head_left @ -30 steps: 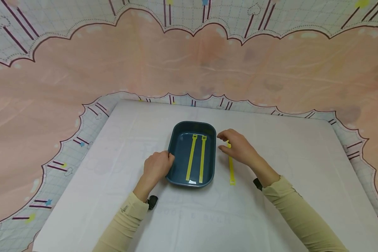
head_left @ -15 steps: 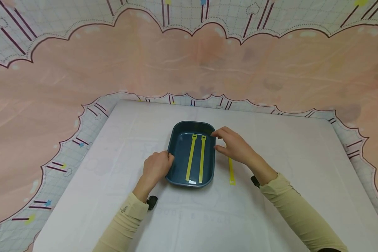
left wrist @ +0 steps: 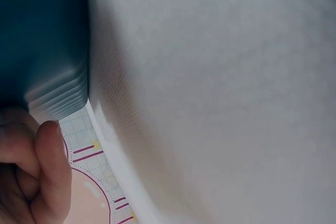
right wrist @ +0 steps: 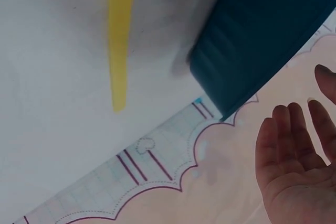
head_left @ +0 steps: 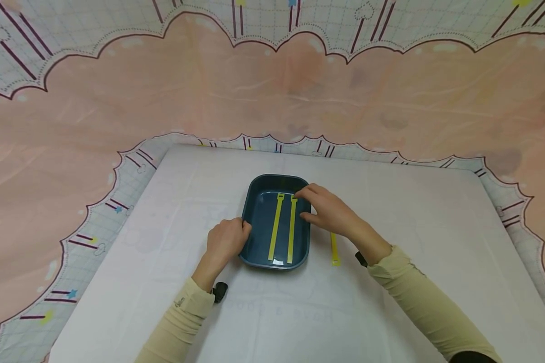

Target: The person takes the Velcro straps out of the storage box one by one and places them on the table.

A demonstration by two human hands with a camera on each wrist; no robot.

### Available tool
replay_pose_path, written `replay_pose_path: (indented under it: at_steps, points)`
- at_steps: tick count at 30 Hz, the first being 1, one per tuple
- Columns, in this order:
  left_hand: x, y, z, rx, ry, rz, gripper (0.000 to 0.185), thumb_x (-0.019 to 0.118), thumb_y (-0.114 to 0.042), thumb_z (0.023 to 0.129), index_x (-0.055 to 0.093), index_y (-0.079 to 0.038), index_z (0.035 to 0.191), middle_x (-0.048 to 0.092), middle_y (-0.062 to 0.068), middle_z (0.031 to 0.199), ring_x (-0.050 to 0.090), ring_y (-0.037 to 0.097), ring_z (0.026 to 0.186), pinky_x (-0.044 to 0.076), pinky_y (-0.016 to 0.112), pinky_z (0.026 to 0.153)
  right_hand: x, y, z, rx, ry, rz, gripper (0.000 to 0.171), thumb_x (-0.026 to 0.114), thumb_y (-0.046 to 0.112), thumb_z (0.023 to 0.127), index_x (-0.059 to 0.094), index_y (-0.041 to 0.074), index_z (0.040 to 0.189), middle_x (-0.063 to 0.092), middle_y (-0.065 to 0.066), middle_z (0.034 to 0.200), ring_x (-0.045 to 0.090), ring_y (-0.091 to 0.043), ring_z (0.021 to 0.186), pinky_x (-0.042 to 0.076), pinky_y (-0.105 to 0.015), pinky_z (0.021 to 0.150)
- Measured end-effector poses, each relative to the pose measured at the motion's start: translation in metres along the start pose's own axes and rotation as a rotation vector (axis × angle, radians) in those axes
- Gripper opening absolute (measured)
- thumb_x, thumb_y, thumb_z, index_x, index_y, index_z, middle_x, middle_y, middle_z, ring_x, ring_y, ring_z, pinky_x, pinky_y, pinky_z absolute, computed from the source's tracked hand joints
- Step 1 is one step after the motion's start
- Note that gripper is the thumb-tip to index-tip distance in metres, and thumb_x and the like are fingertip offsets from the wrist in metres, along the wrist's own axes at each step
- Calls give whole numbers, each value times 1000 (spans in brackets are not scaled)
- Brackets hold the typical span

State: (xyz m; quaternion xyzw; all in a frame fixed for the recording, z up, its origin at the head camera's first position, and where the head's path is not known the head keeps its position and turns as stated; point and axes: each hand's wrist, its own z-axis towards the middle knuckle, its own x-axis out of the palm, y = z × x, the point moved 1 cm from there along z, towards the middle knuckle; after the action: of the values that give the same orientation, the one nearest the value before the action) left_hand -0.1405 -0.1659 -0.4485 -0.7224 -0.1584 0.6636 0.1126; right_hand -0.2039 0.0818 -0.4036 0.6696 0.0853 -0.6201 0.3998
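Your right hand (head_left: 329,212) has shifted left over the tray (head_left: 254,201), fingers spread, holding nothing | left hand (head_left: 226,241) curled against tray's left rim | two yellow strips (head_left: 283,229) lie inside | third strip (head_left: 334,248) on table (head_left: 163,282), right of tray.

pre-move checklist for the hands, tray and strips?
1. Left hand steadies tray: ok, fingers on its left rim.
2. Right hand free: ok, fingers straight, holding nothing.
3. Right hand over tray's right rim, near the two strips inside: ok.
4. Those strips flat and parallel: ok.
5. Third strip in tray: not ok, on the table.
6. Right fingertips touching a strip: cannot tell.
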Motion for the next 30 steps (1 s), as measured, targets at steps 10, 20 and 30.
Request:
replay_pose_path:
  at_steps: [10, 20, 30]
  points:
    - [0, -1, 0, -13, 3, 3, 34, 46, -21, 96, 54, -8, 66, 49, 6, 56, 48, 20, 49, 34, 30, 46, 8, 9, 10, -92, 44, -26, 42, 73, 11, 86, 60, 5, 126, 56, -11, 126, 55, -24, 112, 47, -38, 95]
    - [0, 0, 0, -11, -8, 5, 34, 45, -21, 95, 54, -8, 65, 49, 6, 56, 48, 20, 50, 34, 30, 45, 14, 13, 16, -172, 61, -7, 43, 74, 11, 85, 61, 5, 126, 58, -10, 122, 55, -23, 109, 47, -37, 95]
    - [0, 0, 0, -18, 0, 5, 34, 46, -21, 96, 55, -8, 66, 49, 6, 56, 48, 20, 50, 34, 30, 45, 21, 15, 21, -203, 90, -52, 44, 75, 12, 85, 60, 6, 126, 58, -9, 123, 55, -23, 111, 47, -37, 95]
